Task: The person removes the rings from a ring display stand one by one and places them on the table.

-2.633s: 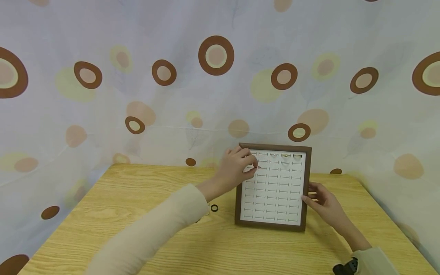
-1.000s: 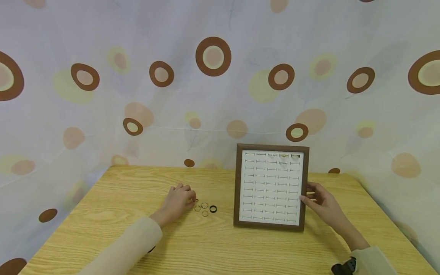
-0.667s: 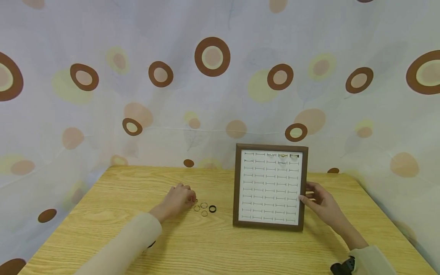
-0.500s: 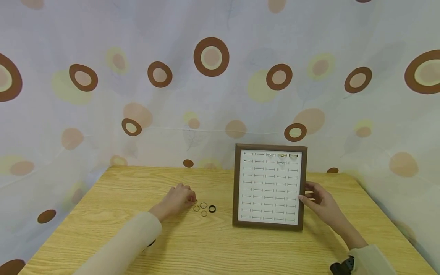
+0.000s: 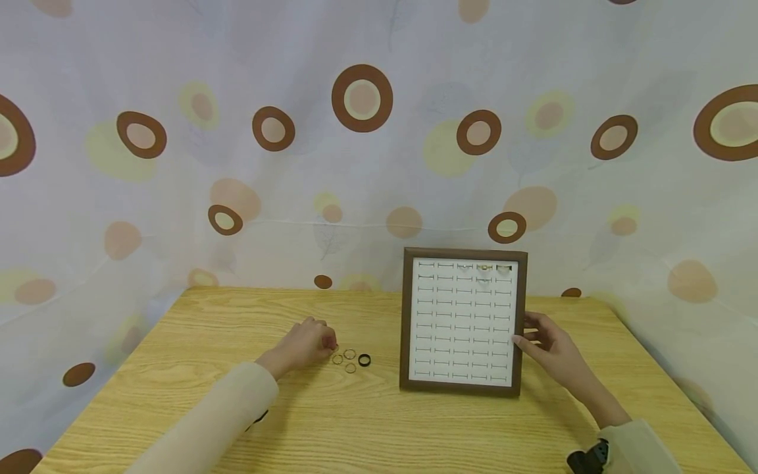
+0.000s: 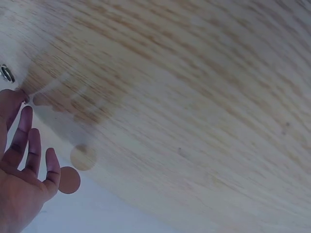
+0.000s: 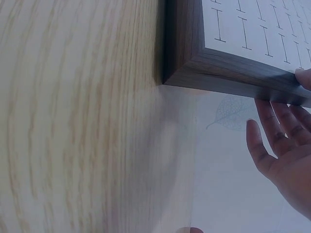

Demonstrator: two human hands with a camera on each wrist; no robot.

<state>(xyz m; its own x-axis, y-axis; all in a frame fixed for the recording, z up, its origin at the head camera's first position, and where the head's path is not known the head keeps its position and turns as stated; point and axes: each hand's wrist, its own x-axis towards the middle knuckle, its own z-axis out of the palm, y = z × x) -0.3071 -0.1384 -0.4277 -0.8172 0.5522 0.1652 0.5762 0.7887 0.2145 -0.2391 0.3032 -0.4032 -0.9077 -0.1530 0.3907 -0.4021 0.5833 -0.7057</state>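
A brown-framed ring display board (image 5: 462,386) stands upright on the wooden table (image 5: 414,428). A few rings sit in the top slots of its white insert. My right hand (image 5: 531,338) grips its right edge, thumb in front and fingers behind; the right wrist view shows the frame (image 7: 228,75) and those fingers (image 7: 272,145). My left hand (image 5: 324,343) rests on the table left of the board, its fingertips at a cluster of thin gold rings (image 5: 344,360) and a black ring (image 5: 364,360). In the left wrist view the fingers (image 6: 29,145) lie fairly straight beside one small ring (image 6: 7,74).
A curtain (image 5: 367,131) with brown and yellow circles hangs close behind and to both sides of the table. The table's back edge (image 5: 266,289) runs just behind the board. A dark wrist device (image 5: 586,457) sits at my right cuff.
My left hand came down from the board's upper left to the loose rings on the table and has stayed there over the last second. The right hand keeps its hold on the frame.
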